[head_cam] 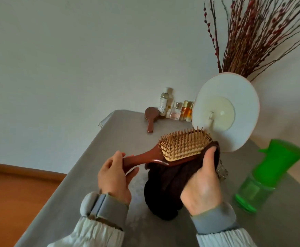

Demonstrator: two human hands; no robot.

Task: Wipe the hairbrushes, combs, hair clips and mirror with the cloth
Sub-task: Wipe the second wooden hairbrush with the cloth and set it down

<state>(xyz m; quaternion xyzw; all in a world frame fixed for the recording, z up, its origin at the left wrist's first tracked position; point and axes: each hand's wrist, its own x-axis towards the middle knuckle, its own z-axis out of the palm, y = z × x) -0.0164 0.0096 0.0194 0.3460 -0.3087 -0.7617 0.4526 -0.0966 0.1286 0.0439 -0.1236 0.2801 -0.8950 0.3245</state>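
A brown wooden paddle hairbrush with pale wooden bristles is held above the grey table, bristles up. My left hand grips its handle. My right hand holds a dark brown cloth cupped under the brush head, thumb on the cloth by the far end. The cloth hangs down to the table. A round white mirror stands just behind the brush, its back towards me. A small brown hairbrush lies at the far end of the table.
Several cosmetic bottles stand in a row at the table's back edge. A green translucent spray bottle stands to the right. Dried branches rise behind the mirror. A glass object peeks out behind my right hand. Wooden floor lies left.
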